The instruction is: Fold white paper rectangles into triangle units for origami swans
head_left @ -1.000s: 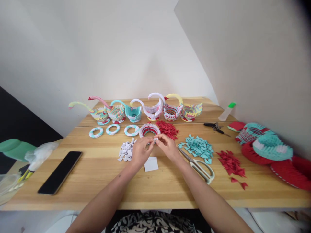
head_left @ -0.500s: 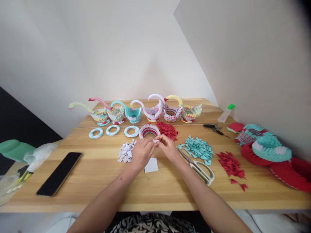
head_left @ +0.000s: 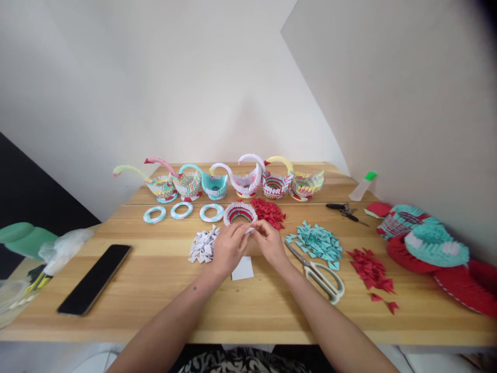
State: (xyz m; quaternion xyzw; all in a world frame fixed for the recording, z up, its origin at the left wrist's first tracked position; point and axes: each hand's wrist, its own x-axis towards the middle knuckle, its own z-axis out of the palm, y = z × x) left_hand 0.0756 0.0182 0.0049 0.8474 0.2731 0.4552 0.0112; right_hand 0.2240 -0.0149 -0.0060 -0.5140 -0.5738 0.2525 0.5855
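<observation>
My left hand (head_left: 228, 247) and my right hand (head_left: 271, 241) meet at the middle of the wooden table (head_left: 163, 290), fingertips pinched together on a small white folded paper piece (head_left: 250, 229). Just beyond them stands a half-built paper bowl (head_left: 239, 212) in white, red and teal. A pile of white folded triangles (head_left: 203, 244) lies left of my left hand. A white paper square (head_left: 243, 269) lies under my wrists.
Several paper swans (head_left: 217, 181) line the back, with three teal rings (head_left: 181, 210) before them. Red triangles (head_left: 271, 211), teal triangles (head_left: 319, 240), more red ones (head_left: 370, 270), scissors (head_left: 321, 272), small snips (head_left: 345, 209), a glue bottle (head_left: 362, 186), a phone (head_left: 94, 279), big paper models (head_left: 430, 248).
Both hands shifted slightly forward and closer together over the white piece. The view dipped a little; nothing else on the table moved.
</observation>
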